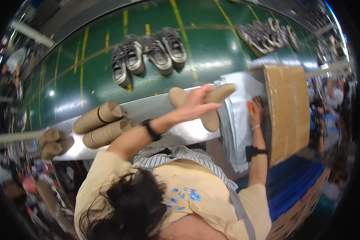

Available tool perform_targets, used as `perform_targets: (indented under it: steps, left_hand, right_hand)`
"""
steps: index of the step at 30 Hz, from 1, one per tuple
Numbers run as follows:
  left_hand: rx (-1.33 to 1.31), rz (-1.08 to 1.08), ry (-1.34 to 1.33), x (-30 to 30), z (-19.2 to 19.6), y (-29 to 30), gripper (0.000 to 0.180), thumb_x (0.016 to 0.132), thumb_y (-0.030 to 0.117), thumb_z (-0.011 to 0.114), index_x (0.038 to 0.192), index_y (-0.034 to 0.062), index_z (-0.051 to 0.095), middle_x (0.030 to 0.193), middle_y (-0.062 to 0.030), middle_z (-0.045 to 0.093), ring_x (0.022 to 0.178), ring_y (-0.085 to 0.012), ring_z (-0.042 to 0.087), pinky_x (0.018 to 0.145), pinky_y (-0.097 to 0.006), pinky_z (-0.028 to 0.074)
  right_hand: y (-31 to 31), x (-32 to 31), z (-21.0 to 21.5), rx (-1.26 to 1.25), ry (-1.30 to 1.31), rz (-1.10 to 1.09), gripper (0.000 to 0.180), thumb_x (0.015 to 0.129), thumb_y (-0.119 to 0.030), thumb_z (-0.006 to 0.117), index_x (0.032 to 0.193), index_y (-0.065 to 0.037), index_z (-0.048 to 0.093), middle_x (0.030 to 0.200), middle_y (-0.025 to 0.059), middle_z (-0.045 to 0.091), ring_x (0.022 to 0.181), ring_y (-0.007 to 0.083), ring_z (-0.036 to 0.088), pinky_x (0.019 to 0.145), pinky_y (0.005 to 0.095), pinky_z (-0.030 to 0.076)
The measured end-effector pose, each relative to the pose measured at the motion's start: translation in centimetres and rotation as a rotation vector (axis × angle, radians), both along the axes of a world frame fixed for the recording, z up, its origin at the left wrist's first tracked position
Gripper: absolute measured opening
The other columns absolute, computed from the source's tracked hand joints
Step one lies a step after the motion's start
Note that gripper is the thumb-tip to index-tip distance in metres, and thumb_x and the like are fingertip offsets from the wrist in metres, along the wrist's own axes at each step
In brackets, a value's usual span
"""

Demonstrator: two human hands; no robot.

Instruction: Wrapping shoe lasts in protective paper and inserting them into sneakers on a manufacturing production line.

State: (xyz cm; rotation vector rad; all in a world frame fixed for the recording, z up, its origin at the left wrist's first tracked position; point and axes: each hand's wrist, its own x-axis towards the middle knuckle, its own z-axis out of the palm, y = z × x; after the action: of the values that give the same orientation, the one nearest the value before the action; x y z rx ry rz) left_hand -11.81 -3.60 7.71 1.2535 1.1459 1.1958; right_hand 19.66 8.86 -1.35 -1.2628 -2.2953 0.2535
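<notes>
My left hand (196, 100), somewhat blurred, is over the narrow metal ledge. Between its thumb and fingers is a tan insole-shaped piece (223, 93), its rounded end pointing right. Beneath the hand lies another tan insole-shaped piece (210, 121), slanting across the ledge and partly covered by the hand. My right hand (257, 112) rests at the right side of a stack of white sheets (238, 136), fingers stretched forward. Something orange (250, 107) shows at its thumb, perhaps a finger cover. Whether a sheet is pinched there is not visible.
Nested tan pieces (98, 117) lie in rows along the left of the metal ledge (148, 105). Beyond runs a green surface (96, 76) with yellow lines, carrying dark sneakers (159, 54) and more shoes (264, 36). An upright cardboard panel (288, 112) stands right of the sheets.
</notes>
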Motion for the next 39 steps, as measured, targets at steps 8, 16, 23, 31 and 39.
perform_targets:
  steps: [8,16,23,31,39]
  left_hand:
    - [0.238,0.123,0.193,7.5,-7.4,5.3,0.045,0.078,0.008,0.061,0.119,0.0007,0.043,0.089,-0.0252,0.059,0.081,-0.0413,0.06,0.071,-0.044,0.046]
    - [0.631,0.076,0.021,4.6,-2.5,5.6,0.074,0.075,-0.001,0.054,0.141,0.0033,0.02,0.101,-0.0234,0.061,0.092,-0.0417,0.06,0.077,-0.041,0.048]
    - [0.41,-0.675,0.714,3.5,-1.4,0.5,0.051,0.086,0.036,0.059,0.126,0.006,0.053,0.117,-0.0151,0.058,0.107,-0.0312,0.055,0.09,-0.04,0.043]
    - [0.006,0.05,-1.376,-5.9,3.2,2.8,0.025,0.084,0.016,0.06,0.106,0.0042,0.059,0.107,-0.0103,0.062,0.096,-0.0195,0.061,0.093,-0.037,0.048]
    - [0.134,0.432,-0.19,-7.6,2.2,-0.2,0.04,0.081,0.003,0.057,0.12,0.0085,0.05,0.114,-0.0101,0.057,0.097,-0.0165,0.056,0.082,-0.033,0.046]
  right_hand:
    - [0.1,-3.2,1.8,-0.403,0.648,-0.138,0.037,0.092,-0.016,0.054,0.119,0.009,0.053,0.118,0.0191,0.058,0.107,0.0269,0.057,0.089,0.0329,0.045]
    - [1.2,-13.9,10.9,-0.398,0.592,0.376,0.067,0.077,-0.014,0.069,0.135,0.0,0.037,0.119,0.0139,0.055,0.107,0.0248,0.055,0.087,0.036,0.046]
    - [3.4,-20.9,19.7,0.438,-0.045,0.627,0.087,0.062,-0.011,0.082,0.134,-0.006,0.033,0.125,0.0161,0.043,0.113,0.0356,0.046,0.093,0.0425,0.042]
    - [-8.0,-26.6,16.9,0.103,1.093,0.265,0.087,0.071,-0.015,0.08,0.135,-0.01,0.02,0.131,0.0135,0.033,0.117,0.0279,0.043,0.1,0.0422,0.041]
    - [-7.6,-29.3,16.3,-0.025,0.726,0.516,0.018,0.085,-0.014,0.066,0.086,-0.003,0.051,0.095,0.0096,0.054,0.087,0.0148,0.05,0.076,0.0284,0.042]
